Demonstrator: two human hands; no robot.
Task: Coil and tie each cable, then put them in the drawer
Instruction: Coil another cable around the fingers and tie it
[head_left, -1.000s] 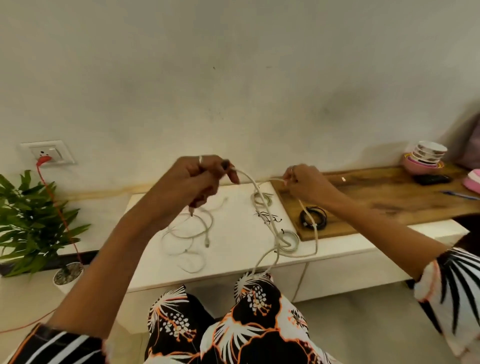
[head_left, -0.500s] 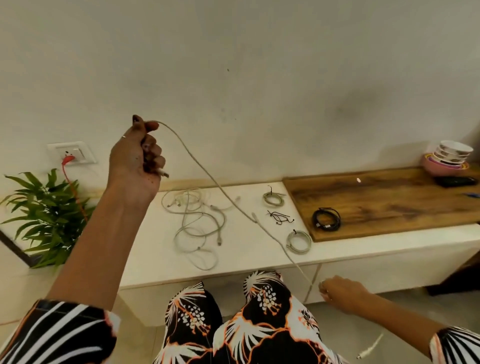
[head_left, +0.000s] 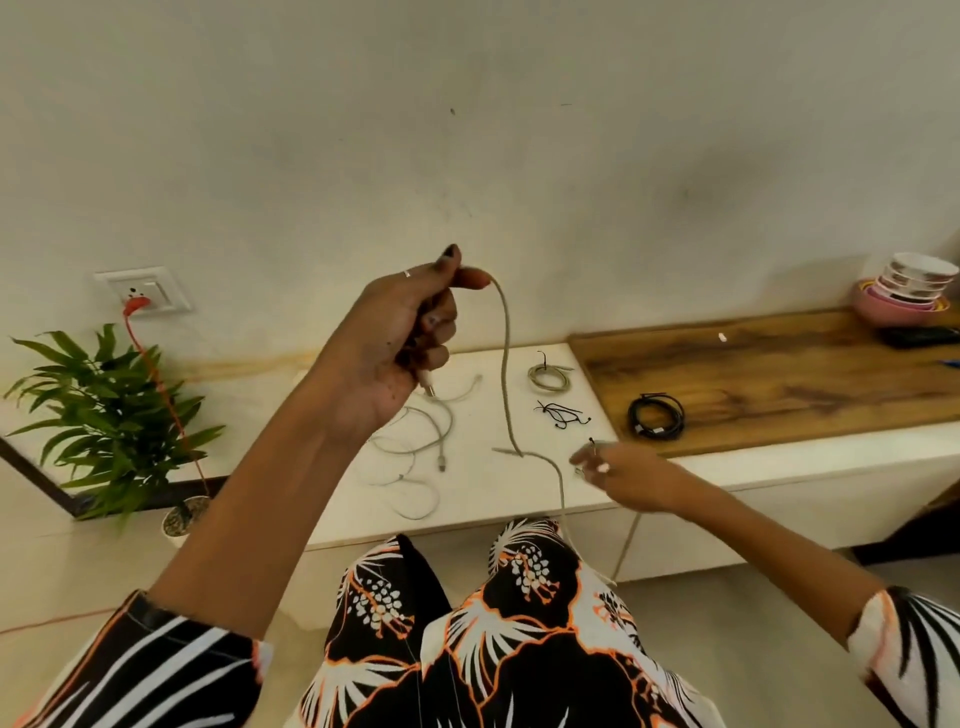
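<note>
My left hand (head_left: 410, 338) is raised above the white table (head_left: 478, 499) and grips one end of a long beige cable (head_left: 505, 364); its plug pokes out below the fist. From there the cable hangs to the table, runs over the front edge, loops down by my knees and rises to my right hand (head_left: 618, 475). That hand is at the table's front edge, fingers curled round the cable. It covers a tied coil there. A second tied grey coil (head_left: 549, 376) lies farther back. A black coiled cable (head_left: 655, 415) rests on the wooden board (head_left: 779, 374). No drawer is visible.
Loose white cables (head_left: 415, 447) sprawl on the table's left half, and black twist ties (head_left: 558, 413) lie mid-table. Stacked bowls (head_left: 909, 291) and a dark flat object (head_left: 919, 336) sit on the board's far right. A potted plant (head_left: 104, 410) and a wall socket (head_left: 145, 291) with a red cord are at the left.
My right hand has risen from below the table to its front edge. The stretched cable has gone slack and now hangs from my left hand, which stays raised.
</note>
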